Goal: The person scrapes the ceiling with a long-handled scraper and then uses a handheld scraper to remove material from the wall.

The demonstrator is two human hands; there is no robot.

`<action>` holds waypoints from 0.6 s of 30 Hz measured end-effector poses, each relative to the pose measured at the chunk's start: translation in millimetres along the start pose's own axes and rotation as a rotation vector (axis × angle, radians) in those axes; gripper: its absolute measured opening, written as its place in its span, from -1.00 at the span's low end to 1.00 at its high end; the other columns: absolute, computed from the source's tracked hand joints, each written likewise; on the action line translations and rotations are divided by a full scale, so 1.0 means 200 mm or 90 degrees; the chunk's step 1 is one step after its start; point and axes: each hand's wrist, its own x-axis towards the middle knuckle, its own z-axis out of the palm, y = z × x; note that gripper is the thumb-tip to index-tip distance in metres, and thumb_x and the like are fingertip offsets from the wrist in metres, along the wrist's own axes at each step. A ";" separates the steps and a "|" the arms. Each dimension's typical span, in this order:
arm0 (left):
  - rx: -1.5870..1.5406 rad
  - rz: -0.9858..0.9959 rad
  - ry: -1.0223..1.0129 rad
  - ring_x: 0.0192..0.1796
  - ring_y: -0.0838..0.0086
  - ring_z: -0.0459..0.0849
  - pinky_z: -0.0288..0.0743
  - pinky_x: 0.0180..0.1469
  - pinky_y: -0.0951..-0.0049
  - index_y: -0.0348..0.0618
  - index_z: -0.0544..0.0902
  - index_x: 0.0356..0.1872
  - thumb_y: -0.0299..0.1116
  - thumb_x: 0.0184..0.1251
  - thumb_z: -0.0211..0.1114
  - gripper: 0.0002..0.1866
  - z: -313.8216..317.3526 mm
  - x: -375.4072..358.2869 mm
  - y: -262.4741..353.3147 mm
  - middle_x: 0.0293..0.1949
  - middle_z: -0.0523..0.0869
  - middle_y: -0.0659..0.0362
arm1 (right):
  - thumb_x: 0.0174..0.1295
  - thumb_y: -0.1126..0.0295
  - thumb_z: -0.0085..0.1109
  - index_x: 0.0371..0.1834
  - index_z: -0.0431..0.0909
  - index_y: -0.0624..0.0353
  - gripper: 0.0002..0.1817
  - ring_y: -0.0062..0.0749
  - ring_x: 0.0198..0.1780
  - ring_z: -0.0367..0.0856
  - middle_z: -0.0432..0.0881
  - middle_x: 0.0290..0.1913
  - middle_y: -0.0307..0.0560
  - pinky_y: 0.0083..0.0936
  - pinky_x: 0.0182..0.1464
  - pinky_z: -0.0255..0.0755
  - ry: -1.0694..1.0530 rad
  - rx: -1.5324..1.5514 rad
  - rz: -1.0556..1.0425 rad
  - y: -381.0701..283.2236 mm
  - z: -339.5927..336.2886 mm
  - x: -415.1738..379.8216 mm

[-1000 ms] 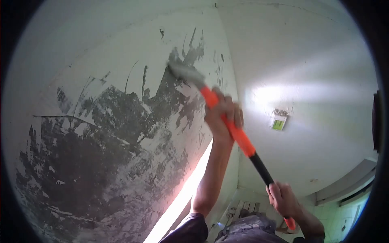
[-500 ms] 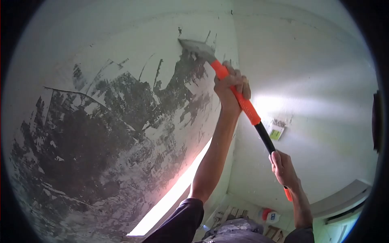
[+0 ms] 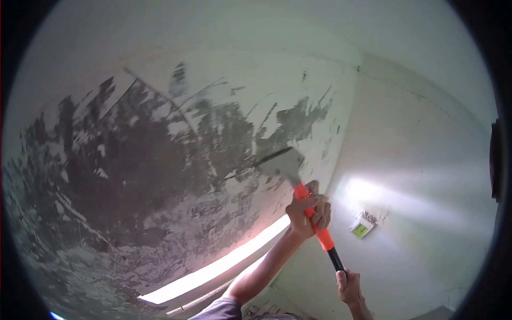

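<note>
A long-handled scraper (image 3: 325, 238) runs up across the middle of the view, with an orange grip, a black shaft and a wide grey blade (image 3: 281, 162). My left hand (image 3: 308, 213) is wrapped round the orange grip just below the blade. Lower down, my right hand (image 3: 349, 285) is closed round the black shaft; the handle's end is hidden. The blade overlaps the wall (image 3: 154, 165), where white coating is partly gone and dark grey patches show through with ragged edges.
A bright window strip (image 3: 224, 266) slants below the scraped area. On the pale right-hand wall (image 3: 416, 181) sits a small white box with a green label (image 3: 362, 228), beside a patch of glare. A dark object (image 3: 496, 160) stands at the far right edge.
The scraper's blade has come down from the top edge of the dark patches to a lower spot. Both hands have moved down with it, and the view has tilted upward.
</note>
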 end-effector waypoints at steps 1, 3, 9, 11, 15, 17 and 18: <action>-0.059 -0.046 0.095 -0.85 0.42 0.31 0.21 -0.75 0.38 0.05 0.37 -0.42 -0.38 0.12 0.05 -0.96 0.06 0.05 0.02 -0.84 0.28 0.27 | 0.43 0.10 -0.13 -0.55 0.35 0.28 -0.51 -0.33 -0.64 0.36 0.33 -0.71 -0.03 -0.32 -0.52 0.25 0.029 0.005 0.020 0.01 0.01 0.03; -0.036 -0.008 0.077 -0.86 0.43 0.27 0.19 -0.78 0.40 0.00 0.34 -0.40 -0.36 0.18 0.08 -0.92 0.15 0.26 0.08 -0.83 0.26 0.28 | 0.43 0.05 -0.07 -0.57 0.32 0.24 -0.49 -0.41 -0.67 0.31 0.29 -0.73 -0.05 -0.34 -0.58 0.20 0.080 0.032 0.129 -0.25 -0.08 0.16; -0.014 0.027 0.075 -0.88 0.48 0.23 0.12 -0.85 0.47 -0.02 0.30 -0.49 -0.46 0.11 0.08 -0.87 0.06 -0.05 0.00 -0.86 0.19 0.29 | 0.44 0.29 -0.12 -0.57 0.35 0.15 -0.63 -0.16 -0.61 0.39 0.38 -0.66 0.01 -0.23 -0.55 0.15 0.096 -0.372 -0.228 0.20 0.04 -0.05; -0.022 0.028 0.094 -0.88 0.48 0.23 0.11 -0.85 0.46 -0.01 0.28 -0.51 -0.46 0.11 0.07 -0.86 0.20 0.14 0.08 -0.86 0.19 0.29 | 0.47 0.26 -0.16 -0.65 0.32 0.11 -0.56 -0.19 -0.71 0.28 0.28 -0.77 -0.09 -0.34 -0.59 0.06 0.159 -0.280 -0.139 0.02 -0.03 0.03; -0.057 0.043 0.151 -0.88 0.51 0.21 0.10 -0.87 0.47 0.00 0.29 -0.49 -0.43 0.14 0.04 -0.89 0.25 0.17 0.05 -0.85 0.20 0.28 | 0.48 0.22 -0.18 -0.63 0.31 0.14 -0.54 -0.23 -0.66 0.27 0.26 -0.75 -0.13 -0.28 -0.51 0.13 0.178 -0.370 -0.188 0.08 -0.08 0.05; -0.084 0.048 0.143 -0.89 0.52 0.16 0.07 -0.88 0.48 0.04 0.38 -0.27 -0.42 0.18 0.02 -0.89 0.15 -0.06 -0.02 -0.85 0.18 0.30 | 0.41 0.24 -0.03 -0.24 0.47 0.27 -0.73 -0.17 -0.48 0.44 0.44 -0.51 0.02 -0.15 -0.43 0.24 0.007 -0.356 -0.209 0.28 -0.09 -0.13; 0.035 0.043 0.103 -0.89 0.44 0.22 0.10 -0.86 0.41 0.12 0.36 -0.38 -0.35 0.15 0.04 -0.93 0.13 -0.11 0.01 -0.85 0.19 0.29 | 0.37 0.28 0.03 0.04 0.39 0.27 -0.68 0.05 -0.29 0.51 0.50 -0.32 0.09 -0.07 -0.36 0.28 -0.162 -0.153 0.127 0.13 -0.11 -0.15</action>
